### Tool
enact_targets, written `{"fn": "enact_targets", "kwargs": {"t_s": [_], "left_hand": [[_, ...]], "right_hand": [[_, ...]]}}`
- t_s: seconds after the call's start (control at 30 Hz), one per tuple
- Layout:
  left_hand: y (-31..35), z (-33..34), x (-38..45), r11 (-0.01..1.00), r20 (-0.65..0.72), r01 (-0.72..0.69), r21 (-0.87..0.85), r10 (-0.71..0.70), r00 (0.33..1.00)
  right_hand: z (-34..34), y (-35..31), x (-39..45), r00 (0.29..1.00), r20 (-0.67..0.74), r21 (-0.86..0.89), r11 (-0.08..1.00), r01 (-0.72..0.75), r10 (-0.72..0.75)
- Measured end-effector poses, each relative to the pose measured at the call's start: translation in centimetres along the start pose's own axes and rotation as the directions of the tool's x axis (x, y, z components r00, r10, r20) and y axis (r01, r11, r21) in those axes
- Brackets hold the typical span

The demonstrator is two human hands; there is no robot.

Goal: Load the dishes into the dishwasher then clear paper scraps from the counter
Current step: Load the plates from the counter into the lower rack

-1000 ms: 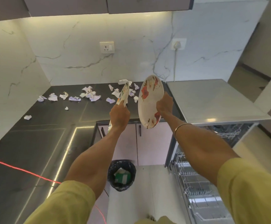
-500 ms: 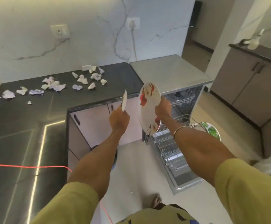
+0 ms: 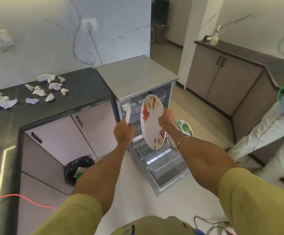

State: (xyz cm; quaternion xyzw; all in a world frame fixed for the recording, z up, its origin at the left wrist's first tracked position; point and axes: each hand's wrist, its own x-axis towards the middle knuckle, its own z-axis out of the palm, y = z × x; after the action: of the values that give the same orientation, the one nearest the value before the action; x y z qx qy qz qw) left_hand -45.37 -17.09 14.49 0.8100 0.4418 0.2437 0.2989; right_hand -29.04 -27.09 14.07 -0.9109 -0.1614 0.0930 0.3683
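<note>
My right hand [image 3: 166, 118] grips a white plate with red flowers [image 3: 150, 122] by its right rim, held nearly upright above the pulled-out lower rack [image 3: 156, 156] of the open dishwasher [image 3: 138, 77]. My left hand [image 3: 124, 131] grips a second plate [image 3: 127, 113], seen edge-on, just left of the first. A green-patterned plate [image 3: 184, 128] stands in the rack behind my right wrist. Several crumpled paper scraps [image 3: 39, 92] lie on the dark counter [image 3: 80, 89] at the left.
A black-lined bin [image 3: 77, 167] stands on the floor below the counter's cabinets. An orange cable [image 3: 27, 200] crosses the near counter. Another person in light clothes [image 3: 273, 133] stands at the right by a second counter with a bottle [image 3: 214, 38]. Cables lie on the floor near my feet.
My view has swung right from the counter toward the dishwasher. Both hands have carried the two plates over to above the pulled-out rack.
</note>
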Motion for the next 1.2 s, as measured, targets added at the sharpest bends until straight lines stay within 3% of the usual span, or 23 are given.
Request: {"fn": "enact_targets", "kwargs": {"t_s": [0.27, 0.47, 0.87, 1.2], "left_hand": [[6.9, 7.5, -2.5, 0.996, 0.014, 0.066, -0.056, -0.065, 0.998], [9.7, 11.5, -2.9, 0.977, 0.046, 0.199, -0.069, -0.196, 0.979], [10.7, 19.4, 3.9, 0.948, 0.116, 0.307, -0.083, -0.296, 0.948], [12.4, 24.7, 9.7, 0.901, 0.183, 0.432, -0.043, -0.418, 0.89]], "right_hand": [[-6.5, 7.7, 3.6, 1.0, 0.003, -0.066, 0.998, -0.006, 0.006], [-8.7, 11.6, 5.6, 0.999, 0.025, -0.046, 0.998, -0.031, 0.032], [-6.7, 14.3, 14.2, 0.985, 0.117, -0.027, 0.991, -0.128, 0.13], [-4.7, 15.7, 21.3, 0.969, 0.191, -0.197, 0.973, -0.119, 0.157]]}}
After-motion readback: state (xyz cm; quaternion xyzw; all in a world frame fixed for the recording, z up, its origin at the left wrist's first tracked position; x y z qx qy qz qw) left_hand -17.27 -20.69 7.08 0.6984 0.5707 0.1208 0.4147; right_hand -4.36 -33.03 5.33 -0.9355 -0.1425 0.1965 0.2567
